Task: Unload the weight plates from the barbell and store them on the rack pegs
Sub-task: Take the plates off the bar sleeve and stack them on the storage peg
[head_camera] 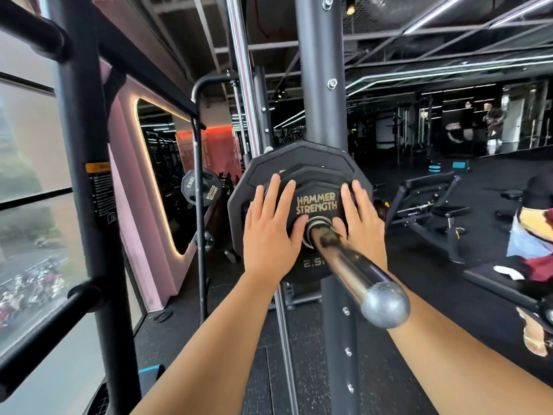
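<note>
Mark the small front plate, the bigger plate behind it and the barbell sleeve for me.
small front plate [316, 205]: head view, on its gold lettering.
bigger plate [299, 157]: head view, on its upper face, above the small one.
barbell sleeve [344, 265]: head view, on the chrome, mid-length.

Daylight from the window [27, 145] left of my fingers [273, 191]; dim beyond them, edges bowed, glare on the barbell sleeve [344, 259].
</note>
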